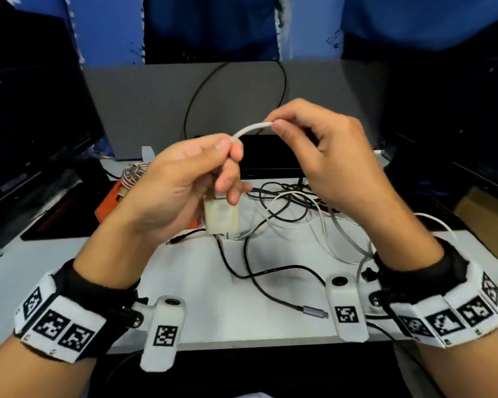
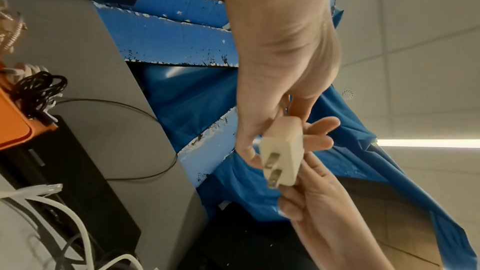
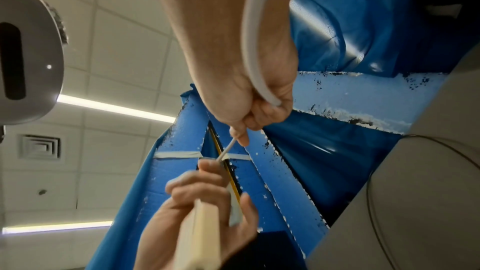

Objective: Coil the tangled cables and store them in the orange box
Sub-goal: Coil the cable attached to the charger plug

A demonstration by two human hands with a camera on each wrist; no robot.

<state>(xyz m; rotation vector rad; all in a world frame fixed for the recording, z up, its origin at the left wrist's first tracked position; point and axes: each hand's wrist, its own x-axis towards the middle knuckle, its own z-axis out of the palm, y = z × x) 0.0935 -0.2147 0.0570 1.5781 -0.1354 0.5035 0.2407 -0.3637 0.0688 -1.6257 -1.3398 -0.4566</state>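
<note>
Both hands are raised above the white table (image 1: 202, 271). My left hand (image 1: 224, 147) grips a cream charger plug (image 1: 222, 214), its two prongs showing in the left wrist view (image 2: 283, 159). A white cable (image 1: 250, 129) arcs from the top of the plug to my right hand (image 1: 276, 124), which pinches it between thumb and forefinger (image 3: 244, 128). The cable's slack runs back past my right palm (image 3: 252, 48). The orange box (image 1: 110, 205) stands behind my left hand, with a coiled braided cable (image 1: 133, 173) and a black coil (image 2: 39, 91) in it.
A tangle of black and white cables (image 1: 293, 208) lies on the table under my right hand. A black cable ends in a grey plug (image 1: 314, 310) near the front edge. A black box (image 1: 270, 156) and an upright grey panel (image 1: 156, 104) stand behind.
</note>
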